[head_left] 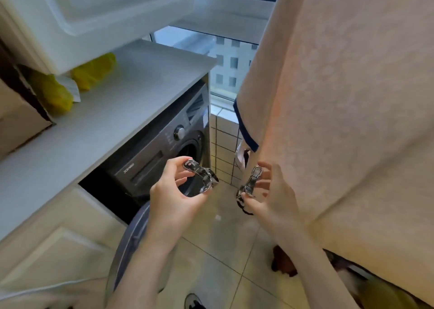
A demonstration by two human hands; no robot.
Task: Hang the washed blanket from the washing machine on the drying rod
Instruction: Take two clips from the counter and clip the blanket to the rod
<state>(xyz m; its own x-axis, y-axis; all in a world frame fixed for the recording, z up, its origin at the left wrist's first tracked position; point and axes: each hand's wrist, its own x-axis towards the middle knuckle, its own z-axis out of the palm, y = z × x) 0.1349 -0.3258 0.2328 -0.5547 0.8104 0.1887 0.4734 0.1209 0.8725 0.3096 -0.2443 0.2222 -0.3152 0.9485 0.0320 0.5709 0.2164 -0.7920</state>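
Left hand [173, 191] gripping a shiny metal clip [202, 179], right hand [270, 191] gripping another clip [249, 183], beside hanging blanket [352, 97].

White surface [131, 102] along the left, above the washing machine [162, 158]. Lying on it: two yellow bags [94, 72], one with a white paper tag, and a cardboard box [18, 120] at the far left edge. Beige tiled floor [211, 250] below; the machine stands on it, door [126, 245] swung open.
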